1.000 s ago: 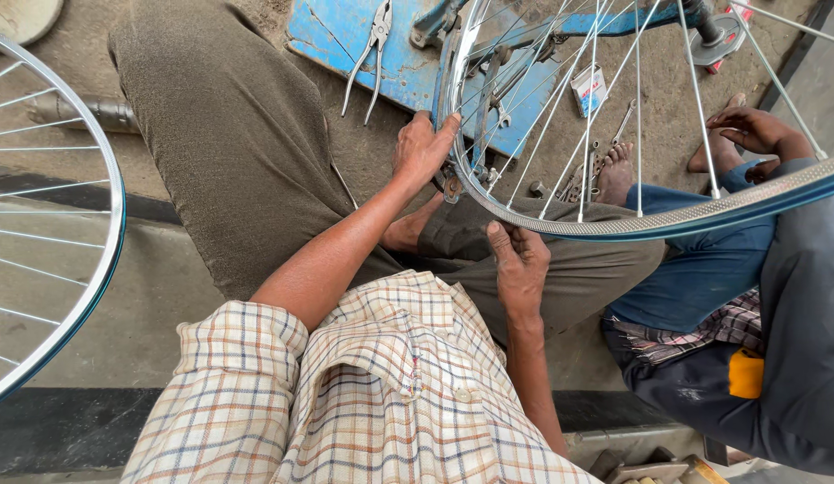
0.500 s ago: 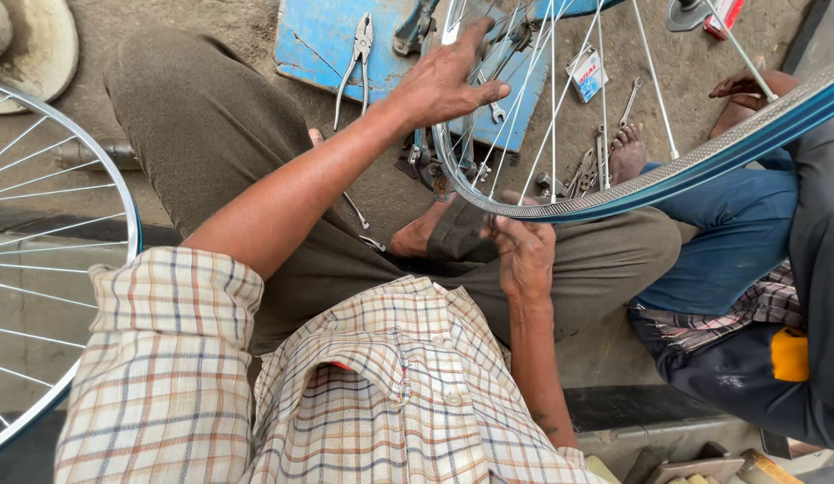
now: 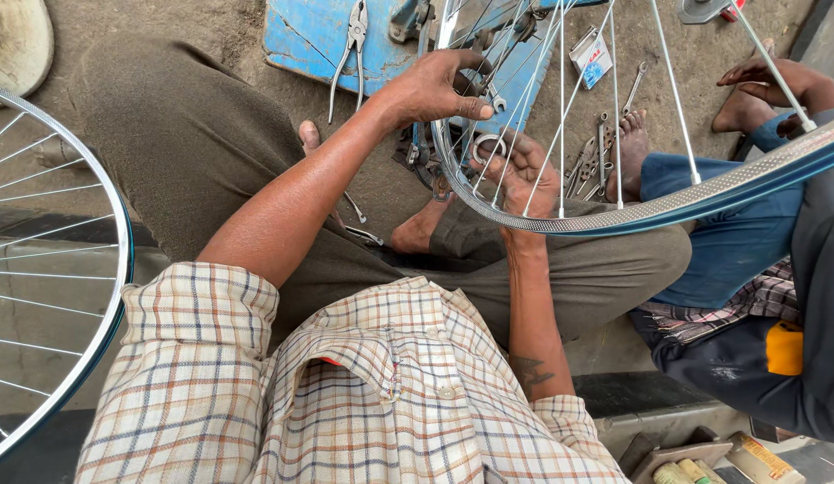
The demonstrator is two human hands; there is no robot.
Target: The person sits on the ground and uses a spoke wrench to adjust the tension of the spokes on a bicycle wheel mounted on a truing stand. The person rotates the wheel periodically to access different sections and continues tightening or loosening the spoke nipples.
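A silver bicycle wheel rim [image 3: 668, 208] with thin spokes [image 3: 561, 108] is held up over my lap. My left hand [image 3: 430, 90] curls its fingers over the rim's left edge, near the hub end of several spokes. My right hand [image 3: 525, 175] is just under it, inside the rim and behind the spokes. It pinches a small metal ring [image 3: 482, 143] between thumb and fingers. I sit with my legs folded in olive trousers [image 3: 193, 143], and my bare foot [image 3: 415, 231] shows under the rim.
A blue tool tray [image 3: 318, 40] with pliers [image 3: 352, 45] lies on the dirt ahead. Loose wrenches [image 3: 596, 152] lie on the ground beside it. A second spoked wheel [image 3: 85, 269] stands at my left. Another person in blue trousers [image 3: 731, 242] sits at right, hand [image 3: 776, 81] on a spoke.
My left hand has come back from the tray to grip the rim's left edge. My right hand has risen to the spokes with the ring. The rim has swung lower and nearer.
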